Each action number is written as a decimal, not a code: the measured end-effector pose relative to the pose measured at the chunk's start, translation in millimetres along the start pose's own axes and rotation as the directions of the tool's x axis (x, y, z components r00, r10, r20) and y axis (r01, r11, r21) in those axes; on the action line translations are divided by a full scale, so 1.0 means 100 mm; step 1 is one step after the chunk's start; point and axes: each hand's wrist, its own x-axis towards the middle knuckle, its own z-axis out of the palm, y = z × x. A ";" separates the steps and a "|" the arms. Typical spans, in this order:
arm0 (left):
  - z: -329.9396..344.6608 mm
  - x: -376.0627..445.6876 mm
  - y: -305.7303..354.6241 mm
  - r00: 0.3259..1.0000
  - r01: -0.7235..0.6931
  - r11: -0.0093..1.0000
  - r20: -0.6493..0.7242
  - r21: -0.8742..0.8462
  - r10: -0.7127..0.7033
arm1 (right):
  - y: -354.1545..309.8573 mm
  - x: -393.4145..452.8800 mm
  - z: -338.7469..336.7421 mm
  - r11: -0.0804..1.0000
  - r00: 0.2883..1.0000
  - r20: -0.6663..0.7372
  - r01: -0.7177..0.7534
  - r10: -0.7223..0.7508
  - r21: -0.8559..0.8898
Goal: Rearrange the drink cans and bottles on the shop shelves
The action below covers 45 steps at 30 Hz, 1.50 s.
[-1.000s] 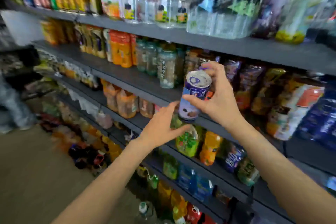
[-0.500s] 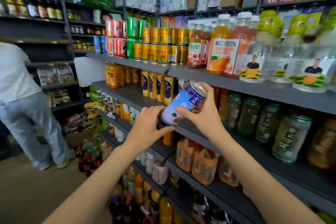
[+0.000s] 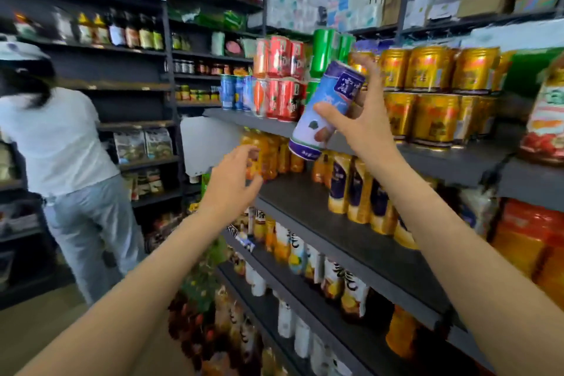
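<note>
Right hand alone now holds the blue can up at the top drinks shelf; the left hand has let go.

The blue can is tilted, top leaning right, in front of the edge of the top shelf, between the red cans and the gold cans. The right hand grips it, thumb across the front and fingers curled behind. Half a second ago both hands held it lower, at the second shelf. The left hand now hangs below and left of the can, apart from it, fingers loose and holding nothing. At far left a person in a white top faces other shelves.
</note>
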 end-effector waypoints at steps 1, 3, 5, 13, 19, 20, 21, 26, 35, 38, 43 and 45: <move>-0.02 0.12 -0.15 1.000 0.003 1.000 -0.005 0.011 -0.003 | 0.05 0.12 0.13 0.999 1.000 0.020 0.012 -0.012 -0.032; -0.05 0.39 -0.53 0.999 0.041 0.999 -0.009 0.012 -0.041 | 0.20 0.39 0.42 0.995 0.998 0.054 0.025 -0.019 -0.102; -0.01 0.72 -1.01 0.997 0.079 0.996 -0.023 -0.029 -0.080 | 0.44 0.67 0.76 0.984 0.996 0.089 0.046 -0.031 -0.171; 0.52 2.11 -2.81 1.000 0.011 0.990 0.008 -0.141 -0.010 | 1.42 1.65 2.00 0.923 0.995 -0.081 0.016 -0.051 -0.383; 0.84 3.23 -3.75 0.985 -0.145 0.983 -0.107 -0.116 0.133 | 2.04 2.43 2.97 0.844 0.987 -0.159 -0.081 -0.005 -0.530; 0.90 3.37 -3.86 0.988 -0.108 0.982 -0.127 -0.154 0.089 | 2.15 2.54 3.09 0.822 0.988 -0.155 -0.081 -0.009 -0.564; 0.94 3.48 -3.95 0.989 -0.077 0.977 -0.137 -0.201 0.049 | 2.25 2.64 3.21 0.794 0.989 -0.151 -0.090 -0.002 -0.601; 1.12 3.85 -4.23 1.000 -0.002 0.945 0.012 -0.326 0.006 | 2.69 3.01 3.62 0.633 0.942 -0.294 -0.327 0.161 -0.702; 1.45 4.05 -4.23 0.998 -0.050 0.966 0.019 -0.253 0.057 | 3.11 2.92 3.77 0.634 0.909 -0.332 -0.415 0.253 -0.653; 1.53 4.03 -4.25 0.997 -0.072 0.969 -0.044 -0.238 0.063 | 3.15 2.89 3.76 0.575 0.915 -0.304 -0.402 0.265 -0.712; 1.57 4.02 -4.24 0.990 -0.097 0.964 -0.121 -0.246 0.069 | 3.24 2.95 3.85 0.408 0.909 -0.263 -0.385 0.325 -0.828; 1.56 4.02 -4.25 0.993 -0.079 0.958 -0.108 -0.277 0.051 | 3.25 2.98 3.89 0.375 0.891 -0.281 -0.412 0.355 -0.831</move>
